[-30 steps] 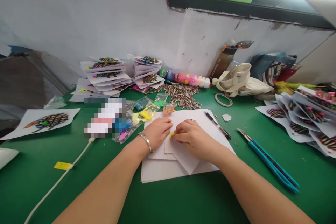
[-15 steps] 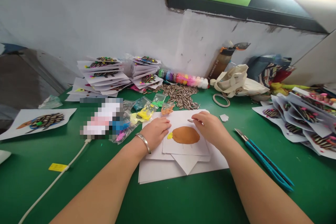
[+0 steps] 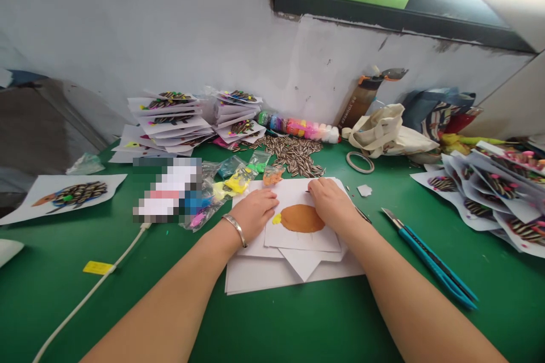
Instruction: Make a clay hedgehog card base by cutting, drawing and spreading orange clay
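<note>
A white paper card [image 3: 302, 242] lies on larger white sheets [image 3: 264, 279]. On the card are an orange-brown oval of modelling clay [image 3: 301, 219] and a small yellow clay lump [image 3: 276, 219] at its left end. My left hand [image 3: 254, 212], a silver bangle at its wrist, rests with fingers flat on the card's left side. My right hand [image 3: 327, 199] is at the oval's upper right, its fingertips pinched low over the card. A tiny dark tip shows at those fingers, too small to name. Beside the right wrist lies a thin dark object [image 3: 363, 214], partly hidden.
Sunflower seeds [image 3: 296, 154] lie heaped behind the sheets. Bagged coloured clay [image 3: 234, 183] is at left. A teal utility knife [image 3: 434, 264], blade out, and a tape roll [image 3: 360, 163] lie at right. Stacks of seed pictures [image 3: 170, 122] stand behind; more [image 3: 489, 187] are at right.
My right hand has come down and slightly left, closer to the card, its fingers now hiding most of the small pinched item. My left hand stays in place.
</note>
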The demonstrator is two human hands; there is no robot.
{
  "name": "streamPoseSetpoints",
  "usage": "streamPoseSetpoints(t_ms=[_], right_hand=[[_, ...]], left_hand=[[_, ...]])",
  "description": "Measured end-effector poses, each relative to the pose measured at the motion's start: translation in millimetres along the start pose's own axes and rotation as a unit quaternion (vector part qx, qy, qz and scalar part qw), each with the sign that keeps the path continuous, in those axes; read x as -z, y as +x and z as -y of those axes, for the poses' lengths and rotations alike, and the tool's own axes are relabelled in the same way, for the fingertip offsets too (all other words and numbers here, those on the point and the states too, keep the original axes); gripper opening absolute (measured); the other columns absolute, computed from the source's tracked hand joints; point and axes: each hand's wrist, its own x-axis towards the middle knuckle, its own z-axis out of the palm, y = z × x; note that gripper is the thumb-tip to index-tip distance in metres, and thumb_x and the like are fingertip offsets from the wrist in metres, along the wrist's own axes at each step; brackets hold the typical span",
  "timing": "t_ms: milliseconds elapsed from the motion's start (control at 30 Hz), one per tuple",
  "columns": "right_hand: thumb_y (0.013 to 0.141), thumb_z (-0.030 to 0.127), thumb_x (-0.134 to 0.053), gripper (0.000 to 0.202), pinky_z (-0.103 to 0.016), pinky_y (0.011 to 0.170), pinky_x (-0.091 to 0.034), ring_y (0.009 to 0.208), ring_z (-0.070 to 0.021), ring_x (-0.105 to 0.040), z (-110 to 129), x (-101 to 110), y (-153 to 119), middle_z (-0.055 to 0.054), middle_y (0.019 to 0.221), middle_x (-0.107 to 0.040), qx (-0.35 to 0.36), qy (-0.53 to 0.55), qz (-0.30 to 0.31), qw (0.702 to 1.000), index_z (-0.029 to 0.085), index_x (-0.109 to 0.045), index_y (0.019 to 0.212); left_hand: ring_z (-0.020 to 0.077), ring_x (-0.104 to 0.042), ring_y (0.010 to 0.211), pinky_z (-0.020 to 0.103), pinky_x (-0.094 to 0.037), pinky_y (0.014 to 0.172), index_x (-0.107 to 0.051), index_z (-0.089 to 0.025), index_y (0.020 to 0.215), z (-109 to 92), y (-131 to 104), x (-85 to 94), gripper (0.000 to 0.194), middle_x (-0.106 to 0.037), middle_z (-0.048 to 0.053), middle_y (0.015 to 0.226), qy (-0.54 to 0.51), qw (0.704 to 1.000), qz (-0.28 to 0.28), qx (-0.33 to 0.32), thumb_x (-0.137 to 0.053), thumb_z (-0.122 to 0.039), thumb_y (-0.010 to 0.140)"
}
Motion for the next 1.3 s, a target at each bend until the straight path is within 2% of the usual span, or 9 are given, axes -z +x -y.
streamPoseSetpoints(t_ms=[167, 300, 367, 433, 567, 767, 933, 1133, 1300], right_hand=[[0.089, 0.01, -0.039, 0.02, -0.029, 0.067, -0.035, 0.077, -0.0206, -0.052, 8, 11, -4, -0.008, 0.082, -0.061, -0.03, 0.009, -0.05, 0.998, 0.016, -0.057, 0.095], [0.092, 0.015, -0.039, 0.02, -0.029, 0.075, -0.038, 0.087, -0.0193, -0.053, 24, 23, -14, -0.007, 0.091, -0.062, 0.037, 0.112, -0.118, 0.986, 0.018, -0.059, 0.094], [0.092, 0.016, -0.041, 0.019, -0.028, 0.075, -0.039, 0.084, -0.0169, -0.054, 35, 27, -18, -0.005, 0.09, -0.062, 0.078, 0.199, -0.106, 0.971, 0.019, -0.059, 0.093], [0.091, 0.013, -0.042, 0.018, -0.026, 0.073, -0.04, 0.08, -0.0146, -0.054, 46, 28, -21, -0.002, 0.084, -0.062, 0.102, 0.253, -0.056, 0.96, 0.02, -0.059, 0.088], [0.087, 0.007, -0.045, 0.021, -0.027, 0.071, -0.039, 0.077, -0.0156, -0.05, 61, 24, -21, -0.002, 0.075, -0.06, 0.165, 0.245, 0.012, 0.955, 0.02, -0.059, 0.079], [0.086, 0.006, -0.046, 0.022, -0.03, 0.075, -0.037, 0.083, -0.0178, -0.046, 65, 15, -20, -0.005, 0.085, -0.058, 0.223, 0.178, 0.001, 0.958, 0.019, -0.062, 0.087], [0.089, 0.011, -0.047, 0.017, -0.031, 0.077, -0.036, 0.085, -0.0181, -0.045, 62, 11, -19, -0.005, 0.084, -0.057, 0.213, 0.159, 0.0, 0.964, 0.019, -0.062, 0.087], [0.085, 0.005, -0.048, 0.02, -0.029, 0.076, -0.035, 0.085, -0.0174, -0.045, 64, 13, -19, -0.005, 0.089, -0.059, 0.222, 0.178, 0.003, 0.959, 0.019, -0.061, 0.088], [0.087, 0.009, -0.049, 0.016, -0.03, 0.076, -0.035, 0.085, -0.0179, -0.046, 63, 12, -18, -0.005, 0.083, -0.058, 0.207, 0.169, 0.004, 0.964, 0.019, -0.062, 0.086]], left_hand=[[0.0193, -0.055, 0.111, 0.032, -0.04, 0.1, -0.067, -0.017, 0.099, -1, 0, 1.5, 0.023, -0.065, 0.007, 0.112, -0.001, 1.0, 0.0, 0.002, -0.049, -0.012, 0.086], [0.0196, -0.055, 0.109, 0.033, -0.042, 0.098, -0.067, -0.019, 0.093, -2, -1, 2.4, 0.021, -0.066, 0.006, 0.108, 0.001, 1.0, 0.012, 0.002, -0.048, -0.014, 0.087], [0.0199, -0.055, 0.109, 0.034, -0.042, 0.097, -0.066, -0.02, 0.093, -2, 0, 2.4, 0.021, -0.065, 0.005, 0.107, 0.0, 1.0, 0.016, 0.001, -0.047, -0.015, 0.088], [0.0198, -0.055, 0.108, 0.034, -0.042, 0.097, -0.066, -0.019, 0.094, -2, 0, 2.7, 0.021, -0.064, 0.005, 0.108, -0.003, 1.0, 0.019, 0.0, -0.047, -0.014, 0.088], [0.0195, -0.055, 0.105, 0.034, -0.042, 0.095, -0.065, -0.018, 0.095, -3, 1, 4.3, 0.022, -0.063, 0.006, 0.106, -0.017, 1.0, 0.026, -0.004, -0.044, -0.015, 0.089], [0.0197, -0.056, 0.102, 0.033, -0.042, 0.094, -0.066, -0.018, 0.091, -6, 1, 6.4, 0.023, -0.064, 0.006, 0.101, -0.013, 1.0, 0.028, -0.002, -0.043, -0.014, 0.089], [0.02, -0.055, 0.104, 0.034, -0.042, 0.094, -0.066, -0.018, 0.091, -6, 1, 6.7, 0.023, -0.064, 0.006, 0.103, -0.013, 0.999, 0.033, -0.01, -0.044, -0.014, 0.089], [0.0202, -0.055, 0.104, 0.034, -0.042, 0.095, -0.066, -0.017, 0.094, -5, 1, 6.7, 0.024, -0.064, 0.007, 0.104, -0.016, 0.999, 0.032, -0.006, -0.042, -0.014, 0.09], [0.0206, -0.055, 0.105, 0.036, -0.043, 0.095, -0.066, -0.019, 0.095, -6, 2, 7.4, 0.024, -0.064, 0.007, 0.104, -0.017, 0.999, 0.032, -0.008, -0.043, -0.015, 0.09]])
